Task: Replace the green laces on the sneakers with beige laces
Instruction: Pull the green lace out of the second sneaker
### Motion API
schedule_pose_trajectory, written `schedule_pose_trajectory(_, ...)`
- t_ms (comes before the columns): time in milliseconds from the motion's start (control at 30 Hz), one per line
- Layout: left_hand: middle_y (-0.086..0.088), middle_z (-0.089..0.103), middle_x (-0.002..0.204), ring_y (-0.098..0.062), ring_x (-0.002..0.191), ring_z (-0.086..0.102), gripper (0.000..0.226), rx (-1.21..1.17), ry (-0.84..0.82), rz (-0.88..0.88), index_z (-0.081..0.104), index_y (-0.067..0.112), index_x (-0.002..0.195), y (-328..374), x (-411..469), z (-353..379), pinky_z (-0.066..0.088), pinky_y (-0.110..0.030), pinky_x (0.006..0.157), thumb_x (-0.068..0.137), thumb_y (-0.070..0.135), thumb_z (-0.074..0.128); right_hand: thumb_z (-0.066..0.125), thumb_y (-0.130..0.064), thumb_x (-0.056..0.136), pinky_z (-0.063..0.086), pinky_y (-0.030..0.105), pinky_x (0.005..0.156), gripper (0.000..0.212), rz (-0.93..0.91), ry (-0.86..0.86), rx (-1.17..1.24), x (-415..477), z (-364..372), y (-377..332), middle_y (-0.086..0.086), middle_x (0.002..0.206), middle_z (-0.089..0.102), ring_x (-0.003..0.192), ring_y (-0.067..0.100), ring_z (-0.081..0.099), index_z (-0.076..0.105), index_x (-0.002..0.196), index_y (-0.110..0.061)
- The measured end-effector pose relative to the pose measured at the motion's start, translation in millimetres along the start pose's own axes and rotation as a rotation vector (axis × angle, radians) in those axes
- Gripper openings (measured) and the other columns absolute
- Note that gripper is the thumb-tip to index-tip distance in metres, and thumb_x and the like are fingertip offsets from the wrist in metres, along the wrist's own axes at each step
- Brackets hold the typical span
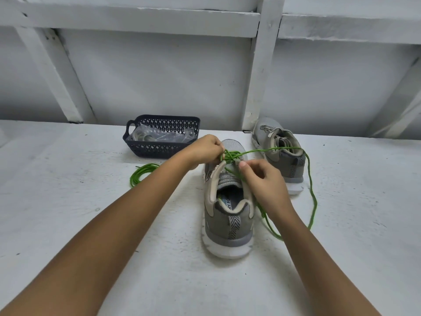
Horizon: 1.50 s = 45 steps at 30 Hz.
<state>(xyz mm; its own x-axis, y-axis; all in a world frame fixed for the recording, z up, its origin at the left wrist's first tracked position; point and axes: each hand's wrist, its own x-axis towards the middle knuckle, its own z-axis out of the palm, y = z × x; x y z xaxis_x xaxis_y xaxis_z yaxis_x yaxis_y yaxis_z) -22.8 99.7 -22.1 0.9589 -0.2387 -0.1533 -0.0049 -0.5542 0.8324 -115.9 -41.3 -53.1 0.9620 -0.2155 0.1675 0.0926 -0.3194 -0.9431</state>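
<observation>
Grey sneaker pair on a white painted surface [57,190], green lace in hand.

Near sneaker [227,213] stands mid-surface, heel toward the viewer. The green lace [234,153] is threaded at its toe-end eyelets, and its long tail runs over the collar of the far sneaker [280,153], then loops down along the surface at right. Left hand [205,151], fingers curled, pinches the lace at the toe-end eyelets. Right hand [262,179] pinches a strand between thumb and forefinger at the right eyelet row. Far sneaker stands behind and to the right, at the foot of an upright post [262,76]. Coiled green lace [141,172] lies loose at left. Dark latticed basket [159,149] just behind it holds clear plastic packets [159,135]. Surface is matt, speckled and scuffed. Backdrop is a white-painted wall [159,76] with horizontal and slanted beams.
</observation>
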Motion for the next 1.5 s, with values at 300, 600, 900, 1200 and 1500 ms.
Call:
schedule_pose_trajectory(300, 0.0, 0.058, 0.077, -0.008, 0.06, 0.046, 0.007, -0.219, 0.014, -0.015, 0.051, 0.019, 0.09, 10, 2, 1, 0.033, -0.022, 0.054, 0.096, 0.016, 0.051, 0.059, -0.031, 0.09, 0.039, 0.005, 0.058, 0.015, 0.004, 0.053, 0.056, -3, 5, 4, -0.009, 0.076, 0.061, 0.068, -0.001, 0.053, 0.06, 0.083, -0.018)
schedule_pose_trajectory(600, 0.003, 0.056, 0.061, -0.001, 0.051, 0.048, 0.021, 0.019, 0.065, 0.087, 0.061, 0.015, 0.07, -17, -22, 2, 0.04, -0.015, 0.052, 0.09, 0.019, 0.063, 0.058, -0.03, 0.091, 0.039, 0.004, 0.056, 0.014, -0.003, 0.076, 0.063, -3, 9, 5, -0.01, 0.076, 0.06, 0.061, -0.011, 0.052, 0.058, 0.082, -0.019)
schedule_pose_trajectory(900, 0.001, 0.047, 0.056, -0.011, 0.05, 0.045, 0.023, -0.354, 0.154, -0.126, 0.049, 0.012, 0.077, -13, -1, -17, 0.052, -0.026, 0.055, 0.1, 0.013, 0.045, 0.056, -0.03, 0.092, 0.039, 0.003, 0.059, 0.013, -0.003, 0.071, 0.085, -6, 9, 6, -0.011, 0.082, 0.063, 0.067, -0.013, 0.054, 0.06, 0.086, -0.02)
schedule_pose_trajectory(1200, 0.006, 0.062, 0.104, -0.012, 0.098, 0.054, 0.022, 0.495, 0.17, 0.371, 0.066, 0.02, 0.105, -21, -30, -13, 0.042, -0.035, 0.092, 0.095, 0.028, 0.05, 0.058, -0.03, 0.091, 0.041, 0.006, 0.062, 0.014, 0.002, 0.095, 0.103, -5, 10, 9, -0.009, 0.082, 0.064, 0.07, -0.007, 0.055, 0.063, 0.087, -0.018)
schedule_pose_trajectory(1500, 0.003, 0.058, 0.08, -0.018, 0.082, 0.058, 0.019, -0.236, 0.477, 0.134, 0.054, 0.024, 0.08, -42, -27, -18, 0.05, -0.035, 0.079, 0.098, 0.019, 0.048, 0.057, -0.033, 0.091, 0.041, 0.006, 0.062, 0.015, -0.003, 0.091, 0.082, -7, 9, 10, -0.01, 0.082, 0.065, 0.072, -0.007, 0.055, 0.064, 0.087, -0.02)
